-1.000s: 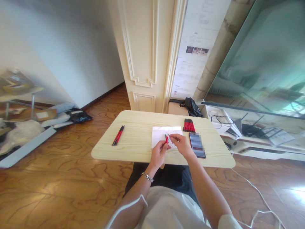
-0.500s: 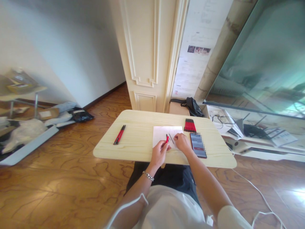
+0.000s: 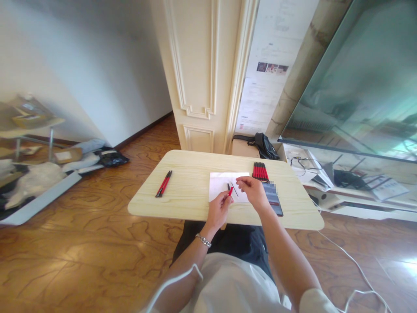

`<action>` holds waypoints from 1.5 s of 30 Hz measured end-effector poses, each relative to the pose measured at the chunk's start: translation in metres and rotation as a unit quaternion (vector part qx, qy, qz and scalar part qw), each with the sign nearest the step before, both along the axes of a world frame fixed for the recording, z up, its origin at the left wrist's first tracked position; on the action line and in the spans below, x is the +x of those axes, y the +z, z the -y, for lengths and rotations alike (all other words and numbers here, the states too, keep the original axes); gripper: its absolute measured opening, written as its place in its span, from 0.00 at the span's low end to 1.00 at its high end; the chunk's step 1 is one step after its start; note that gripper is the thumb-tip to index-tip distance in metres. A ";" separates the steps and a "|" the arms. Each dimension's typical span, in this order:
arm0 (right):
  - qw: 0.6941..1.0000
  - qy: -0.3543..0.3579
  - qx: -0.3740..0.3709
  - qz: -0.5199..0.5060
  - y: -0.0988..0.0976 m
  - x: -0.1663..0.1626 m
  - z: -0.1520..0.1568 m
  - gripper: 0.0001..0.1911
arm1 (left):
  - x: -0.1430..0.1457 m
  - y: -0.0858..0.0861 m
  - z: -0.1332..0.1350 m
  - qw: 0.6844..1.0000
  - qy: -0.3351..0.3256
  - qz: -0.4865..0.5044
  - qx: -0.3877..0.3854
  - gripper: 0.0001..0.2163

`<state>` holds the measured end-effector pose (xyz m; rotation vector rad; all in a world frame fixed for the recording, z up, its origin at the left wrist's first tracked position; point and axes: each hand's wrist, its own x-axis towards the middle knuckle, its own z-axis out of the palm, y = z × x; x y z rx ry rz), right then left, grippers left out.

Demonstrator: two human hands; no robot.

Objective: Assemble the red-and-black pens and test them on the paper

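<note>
My left hand (image 3: 219, 208) is closed on a short red pen part (image 3: 230, 191) over a white sheet of paper (image 3: 219, 181) on the small wooden table (image 3: 182, 195). My right hand (image 3: 253, 191) hovers just right of it, fingers pinched around something too small to make out. A thin dark refill (image 3: 234, 189) lies on the paper between the hands. A row of several red-and-black pens (image 3: 259, 171) lies at the back right. Two more pens (image 3: 163, 183) lie at the left of the table.
A dark phone (image 3: 273, 201) lies by my right wrist. A cream door panel (image 3: 202, 74) stands behind the table, a black bag (image 3: 262, 145) beside it. Clutter (image 3: 39, 174) sits on the wood floor at left; a low cabinet with cables (image 3: 342, 178) at right.
My right hand has moved up and away from the table's near edge, from beside the phone to over the paper's right edge. The left hand with the red part has stayed nearly in place.
</note>
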<state>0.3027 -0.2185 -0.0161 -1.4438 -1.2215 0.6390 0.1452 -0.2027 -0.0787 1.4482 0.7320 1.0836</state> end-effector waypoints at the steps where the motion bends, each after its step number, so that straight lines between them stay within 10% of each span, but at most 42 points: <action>1: 1.000 0.003 0.003 0.003 0.002 -0.003 0.002 0.15 | 0.000 0.000 0.000 1.000 0.002 0.000 0.001 0.19; 23: 0.989 0.121 -0.051 0.066 0.001 0.009 0.006 0.17 | -0.005 0.006 0.002 1.000 -0.026 -0.011 0.000 0.17; 27: 0.986 0.048 -0.095 0.125 -0.014 0.024 -0.013 0.16 | -0.004 0.007 0.003 1.000 -0.023 -0.007 0.000 0.17; 39: 0.867 -0.057 -0.280 0.408 -0.030 0.004 -0.054 0.11 | -0.005 0.008 0.003 1.000 -0.009 -0.010 0.005 0.15; 45: 0.963 -0.043 -0.160 0.210 -0.017 0.016 -0.047 0.11 | -0.003 0.005 0.001 1.000 -0.010 0.005 -0.002 0.15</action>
